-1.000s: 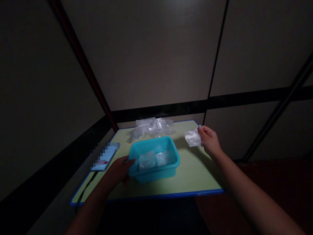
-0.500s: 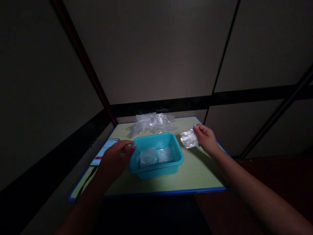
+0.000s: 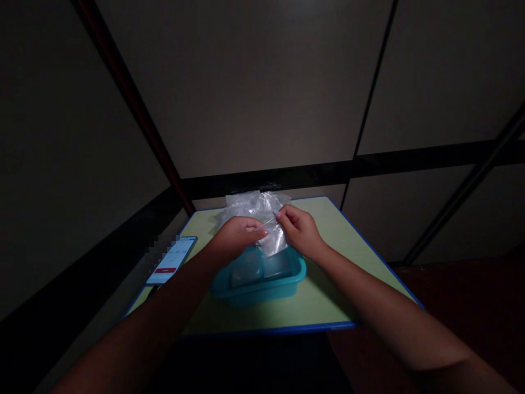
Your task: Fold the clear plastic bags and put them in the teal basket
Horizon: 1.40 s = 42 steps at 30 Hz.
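A small clear plastic bag (image 3: 274, 241) is held up above the back of a turquoise basin (image 3: 262, 292). My left hand (image 3: 240, 235) pinches its left side between thumb and fingers. On its upper right, my right hand (image 3: 298, 229) grips the bag the same way. Inside the basin lie folded clear packets (image 3: 246, 269), side by side. Behind my hands, a loose pile of clear plastic bags (image 3: 243, 204) rests at the back of the table, partly hidden by my hands.
The light green table (image 3: 328, 295) has a blue edge. A phone (image 3: 170, 262) with a lit screen lies at its left side, partly pixelated. A dark-banded wall (image 3: 266, 109) stands right behind the table.
My right hand has moved left with the bag, to above the basin. My left hand has left the basin's left rim, moved right and up, and taken hold of the bag.
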Each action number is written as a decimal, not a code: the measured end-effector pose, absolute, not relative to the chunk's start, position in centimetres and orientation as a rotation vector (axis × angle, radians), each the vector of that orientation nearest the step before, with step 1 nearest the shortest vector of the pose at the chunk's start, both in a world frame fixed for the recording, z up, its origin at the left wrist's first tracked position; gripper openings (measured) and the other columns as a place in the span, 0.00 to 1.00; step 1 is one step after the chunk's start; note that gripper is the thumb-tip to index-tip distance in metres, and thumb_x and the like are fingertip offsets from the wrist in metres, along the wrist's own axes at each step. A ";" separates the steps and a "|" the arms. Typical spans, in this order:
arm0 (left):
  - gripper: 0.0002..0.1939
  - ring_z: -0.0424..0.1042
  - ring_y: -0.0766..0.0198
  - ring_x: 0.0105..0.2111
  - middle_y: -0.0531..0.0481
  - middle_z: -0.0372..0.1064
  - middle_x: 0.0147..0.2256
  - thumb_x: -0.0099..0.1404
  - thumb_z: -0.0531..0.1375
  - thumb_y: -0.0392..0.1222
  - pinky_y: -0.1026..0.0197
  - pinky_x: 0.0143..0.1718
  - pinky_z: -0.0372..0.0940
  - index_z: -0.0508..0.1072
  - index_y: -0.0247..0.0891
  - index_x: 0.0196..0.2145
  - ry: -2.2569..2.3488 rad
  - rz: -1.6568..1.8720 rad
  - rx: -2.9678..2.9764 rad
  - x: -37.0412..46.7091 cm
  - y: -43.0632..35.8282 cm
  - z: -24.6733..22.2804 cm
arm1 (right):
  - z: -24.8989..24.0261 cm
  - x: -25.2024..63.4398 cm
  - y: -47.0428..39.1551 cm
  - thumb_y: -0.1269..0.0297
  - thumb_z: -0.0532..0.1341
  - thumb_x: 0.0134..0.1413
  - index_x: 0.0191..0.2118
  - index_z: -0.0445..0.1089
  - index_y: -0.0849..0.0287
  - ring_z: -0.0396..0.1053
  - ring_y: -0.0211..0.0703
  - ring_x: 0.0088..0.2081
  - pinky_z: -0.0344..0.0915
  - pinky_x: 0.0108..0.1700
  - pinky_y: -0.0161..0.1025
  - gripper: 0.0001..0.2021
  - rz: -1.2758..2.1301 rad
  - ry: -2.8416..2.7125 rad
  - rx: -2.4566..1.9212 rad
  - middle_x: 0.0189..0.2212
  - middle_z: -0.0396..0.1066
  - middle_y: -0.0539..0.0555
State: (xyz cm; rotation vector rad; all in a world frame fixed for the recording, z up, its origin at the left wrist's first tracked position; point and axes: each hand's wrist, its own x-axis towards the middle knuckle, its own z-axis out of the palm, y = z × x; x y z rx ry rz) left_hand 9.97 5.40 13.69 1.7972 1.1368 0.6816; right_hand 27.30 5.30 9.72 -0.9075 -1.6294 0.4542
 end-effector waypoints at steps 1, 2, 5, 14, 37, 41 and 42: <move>0.12 0.65 0.67 0.23 0.53 0.67 0.21 0.52 0.60 0.47 0.67 0.24 0.58 0.71 0.34 0.25 1.136 0.663 1.796 9.9 5.6 13.5 | 9.5 27.5 5.3 0.52 0.53 0.59 0.24 0.60 0.58 0.56 0.35 0.23 0.51 0.25 0.33 0.17 0.474 -1.637 -0.904 0.19 0.57 0.46; 0.11 0.65 0.67 0.23 0.53 0.67 0.20 0.52 0.60 0.46 0.67 0.23 0.58 0.72 0.34 0.24 1.136 0.642 1.800 9.8 5.8 13.4 | 9.4 27.9 5.2 0.51 0.53 0.58 0.25 0.61 0.58 0.56 0.35 0.22 0.51 0.25 0.33 0.17 0.496 -1.652 -0.901 0.18 0.57 0.46; 0.09 0.65 0.67 0.22 0.53 0.68 0.19 0.51 0.61 0.43 0.68 0.23 0.59 0.73 0.34 0.22 1.172 0.527 1.818 9.4 6.5 13.1 | 9.1 29.3 5.3 0.48 0.51 0.59 0.32 0.65 0.57 0.58 0.35 0.21 0.53 0.23 0.32 0.17 0.571 -1.699 -0.908 0.18 0.60 0.45; 0.09 0.68 0.66 0.21 0.52 0.70 0.18 0.51 0.60 0.42 0.67 0.23 0.61 0.72 0.35 0.18 1.316 0.161 1.937 10.0 7.5 11.8 | 7.3 31.6 6.3 0.40 0.47 0.57 0.35 0.66 0.57 0.60 0.34 0.15 0.56 0.18 0.31 0.25 0.718 -1.501 -0.958 0.16 0.64 0.45; 0.05 0.69 0.67 0.23 0.53 0.70 0.20 0.49 0.63 0.39 0.66 0.27 0.64 0.76 0.35 0.21 1.357 0.387 1.676 6.7 5.3 15.6 | 11.1 30.0 5.7 0.63 0.63 0.49 0.33 0.75 0.59 0.71 0.42 0.35 0.64 0.40 0.39 0.07 0.749 -2.032 -0.848 0.31 0.75 0.52; 0.05 0.68 0.67 0.22 0.52 0.71 0.20 0.48 0.64 0.40 0.67 0.26 0.64 0.76 0.36 0.21 1.348 0.420 1.682 6.3 5.1 16.2 | 11.5 30.2 6.0 0.63 0.63 0.49 0.32 0.74 0.60 0.71 0.41 0.34 0.65 0.40 0.39 0.07 0.942 -2.052 -0.751 0.30 0.75 0.52; 0.05 0.68 0.67 0.22 0.53 0.71 0.20 0.48 0.64 0.40 0.67 0.26 0.64 0.75 0.36 0.20 1.347 0.432 1.695 6.2 5.1 16.3 | 11.5 30.2 6.0 0.63 0.63 0.49 0.33 0.74 0.60 0.71 0.40 0.34 0.65 0.41 0.39 0.07 0.967 -2.045 -0.737 0.30 0.75 0.52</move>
